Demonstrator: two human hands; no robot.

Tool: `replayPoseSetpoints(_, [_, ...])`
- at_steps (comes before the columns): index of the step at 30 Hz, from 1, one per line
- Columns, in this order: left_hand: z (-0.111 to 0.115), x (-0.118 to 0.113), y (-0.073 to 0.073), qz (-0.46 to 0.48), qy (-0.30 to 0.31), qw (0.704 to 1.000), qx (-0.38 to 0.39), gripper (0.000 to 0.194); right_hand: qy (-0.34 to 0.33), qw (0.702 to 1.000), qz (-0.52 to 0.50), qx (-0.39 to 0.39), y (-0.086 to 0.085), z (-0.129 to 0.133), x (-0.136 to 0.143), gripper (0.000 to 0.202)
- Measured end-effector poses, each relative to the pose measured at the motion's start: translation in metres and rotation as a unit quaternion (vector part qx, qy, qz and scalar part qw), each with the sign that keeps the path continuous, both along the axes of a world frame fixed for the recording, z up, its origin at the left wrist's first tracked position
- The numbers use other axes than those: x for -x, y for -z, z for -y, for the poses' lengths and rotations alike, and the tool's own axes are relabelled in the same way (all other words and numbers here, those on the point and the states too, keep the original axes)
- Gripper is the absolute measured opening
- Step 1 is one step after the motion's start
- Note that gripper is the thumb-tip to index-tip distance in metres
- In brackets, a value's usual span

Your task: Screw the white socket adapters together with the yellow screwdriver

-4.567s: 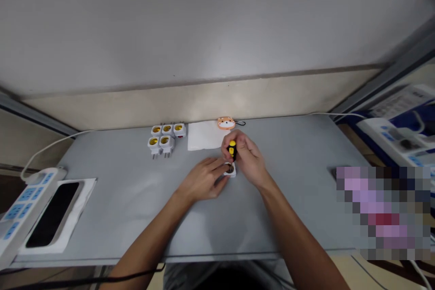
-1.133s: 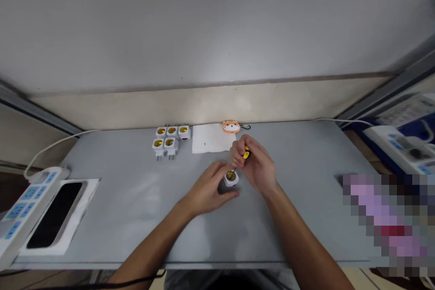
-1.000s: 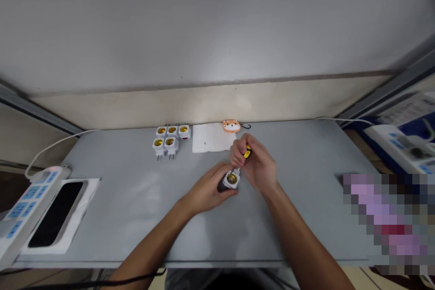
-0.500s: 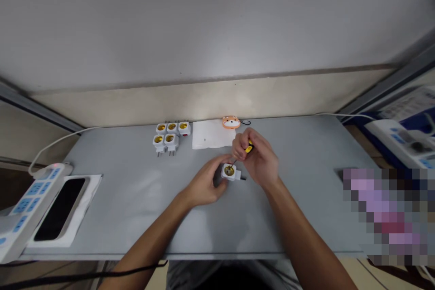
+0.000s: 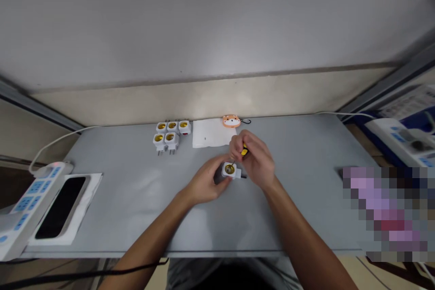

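A white plug-in lamp socket [image 5: 229, 170] with a brass-coloured threaded inside lies on the grey table, its plug pins pointing right. My left hand [image 5: 208, 180] is closed around its left side, thumb at the front and fingers behind. In my right hand [image 5: 254, 157] is a screwdriver [image 5: 244, 149] with a yellow and black handle, gripped in the fist. Its thin shaft slants down left to the socket's opening; the tip inside is too small to make out. Several similar lamp sockets [image 5: 171, 139] stand in two rows at the back left.
Behind my hands lies a white paper sheet [image 5: 212, 133] with a tiny dark piece on it. An orange animal-faced case [image 5: 231, 121] sits at its right corner. On the left are a phone [image 5: 63, 208] and a power strip [image 5: 30, 201]; another strip [image 5: 397, 140] is at right.
My right hand has shifted slightly left with the screwdriver, closer over the lamp socket. My left hand keeps its hold on the socket.
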State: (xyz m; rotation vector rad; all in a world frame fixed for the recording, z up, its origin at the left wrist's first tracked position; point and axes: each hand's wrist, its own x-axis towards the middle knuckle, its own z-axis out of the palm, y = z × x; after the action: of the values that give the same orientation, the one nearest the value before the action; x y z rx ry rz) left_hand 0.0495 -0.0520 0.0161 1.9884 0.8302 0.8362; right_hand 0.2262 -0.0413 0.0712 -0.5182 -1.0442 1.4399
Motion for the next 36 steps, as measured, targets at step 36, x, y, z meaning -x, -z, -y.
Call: replayPoseSetpoints(36, [0.007,0.005,-0.012,-0.242,-0.018,0.929,-0.278,0.023,0.062,0.996,0.054,-0.018,-0.008,-0.004,-0.003,0.03])
